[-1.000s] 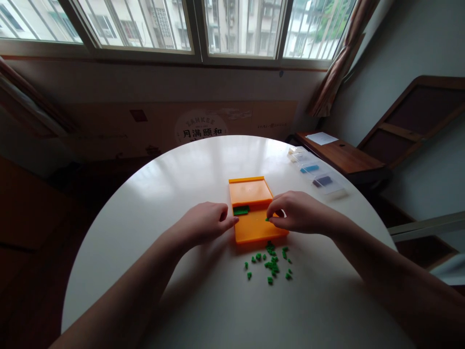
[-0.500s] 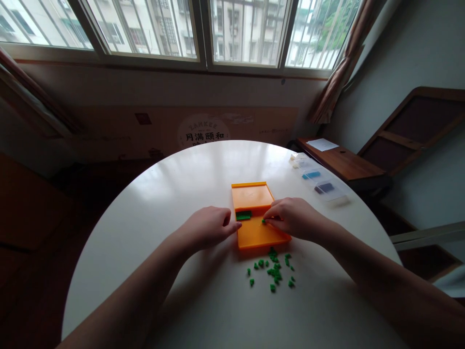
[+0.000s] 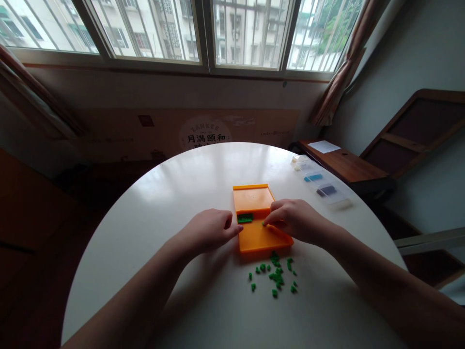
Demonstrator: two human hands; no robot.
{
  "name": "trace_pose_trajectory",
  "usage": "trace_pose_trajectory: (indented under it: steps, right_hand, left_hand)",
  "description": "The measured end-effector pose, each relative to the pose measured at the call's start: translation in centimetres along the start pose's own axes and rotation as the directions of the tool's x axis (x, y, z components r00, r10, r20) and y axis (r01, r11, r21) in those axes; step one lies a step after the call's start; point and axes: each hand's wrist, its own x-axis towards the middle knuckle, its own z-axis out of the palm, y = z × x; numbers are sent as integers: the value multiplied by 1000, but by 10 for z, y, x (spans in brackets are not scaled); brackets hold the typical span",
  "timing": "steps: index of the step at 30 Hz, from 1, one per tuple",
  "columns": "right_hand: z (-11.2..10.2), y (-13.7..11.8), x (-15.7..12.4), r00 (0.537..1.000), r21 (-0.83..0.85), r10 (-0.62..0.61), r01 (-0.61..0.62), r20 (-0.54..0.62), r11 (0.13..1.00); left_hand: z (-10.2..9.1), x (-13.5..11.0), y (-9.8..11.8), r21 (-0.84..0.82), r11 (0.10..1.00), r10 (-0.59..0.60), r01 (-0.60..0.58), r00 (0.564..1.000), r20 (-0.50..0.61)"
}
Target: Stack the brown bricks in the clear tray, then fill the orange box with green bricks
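Observation:
An orange tray (image 3: 254, 196) lies on the round white table (image 3: 163, 203), with a short row of green bricks (image 3: 245, 218) set in its middle. My left hand (image 3: 209, 230) rests curled against the tray's left edge, fingertips touching it. My right hand (image 3: 296, 220) lies over the tray's right side and pinches a tiny green brick (image 3: 263, 224) just right of the row. Several loose green bricks (image 3: 274, 277) are scattered on the table in front of the tray.
Clear plastic bags (image 3: 321, 184) with blue and dark pieces lie at the table's far right edge. A wooden side table (image 3: 345, 165) with a paper stands beyond. A window and wall are behind the table.
My right hand has slid left across the tray, carrying the small green brick closer to the green row. My left hand stays at the tray's edge. The camera tilted slightly.

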Motion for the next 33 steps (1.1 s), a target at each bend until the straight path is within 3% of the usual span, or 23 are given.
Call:
trace_pose_trajectory:
  steps: [19,26,33]
  right_hand:
    - [20,-6,13,979,-71,118,-131,-164,989]
    - [18,-4,14,986,-94,97,-110,-136,989]
    - [20,-14,22,971,-84,204,-215,-123,973]
  left_hand:
    - [1,2,0,-10,1000,-5,5,1000,-11]
    - [0,2,0,-10,1000,-12,12,1000,-7]
    - [1,1,-1,-10,1000,3,-3,1000,-18]
